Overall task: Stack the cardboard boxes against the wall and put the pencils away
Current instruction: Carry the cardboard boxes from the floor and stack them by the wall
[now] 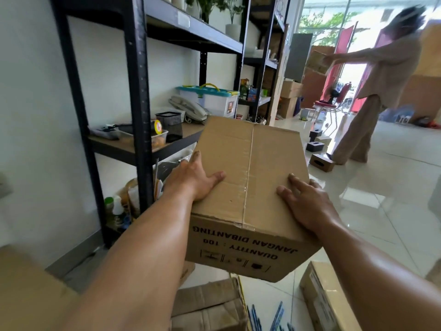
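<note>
Brown taped cardboard box (248,187) with black print is up in the air, beside the black metal shelf rack (139,96). Your left grip (191,177) and right grip (307,204) press flat on it, fingers straight. It looks not stacked yet. Blue pencils (276,315) lie on the white tile floor (393,187), not put away. Another worn brown box (210,304) lies below, and a person in beige (381,75) stands ahead.

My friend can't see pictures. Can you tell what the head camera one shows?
The left hand and right hand hold a taped cardboard box in the air beside a black shelf. Blue pencils lie on the white floor below, near more boxes. Another person stands further back.
</note>
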